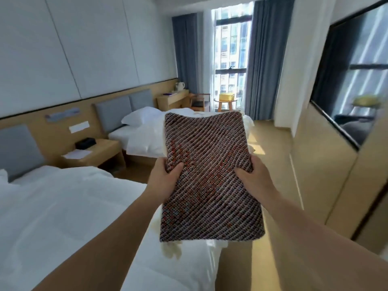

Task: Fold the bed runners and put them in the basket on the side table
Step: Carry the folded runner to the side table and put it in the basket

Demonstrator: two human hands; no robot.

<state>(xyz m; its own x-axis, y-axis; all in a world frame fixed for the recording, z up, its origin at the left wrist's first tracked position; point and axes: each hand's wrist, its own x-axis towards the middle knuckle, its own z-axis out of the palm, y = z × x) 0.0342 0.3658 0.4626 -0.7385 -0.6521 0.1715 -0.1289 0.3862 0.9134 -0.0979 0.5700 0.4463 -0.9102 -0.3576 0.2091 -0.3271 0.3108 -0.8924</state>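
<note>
Folded bed runner (210,177) gripped at mid-length by left hand (162,177) and right hand (255,175), held above the near bed (63,206). Yellow basket (226,97) stands well apart by the window; a loosened grip could likely unfold the layers in transit.

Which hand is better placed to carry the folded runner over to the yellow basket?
Neither clearly: left hand and right hand both grip the folded runner at mid-height, thumbs on top. The basket sits on the round side table far ahead by the window, slightly right of the runner, so marginally right.
</note>
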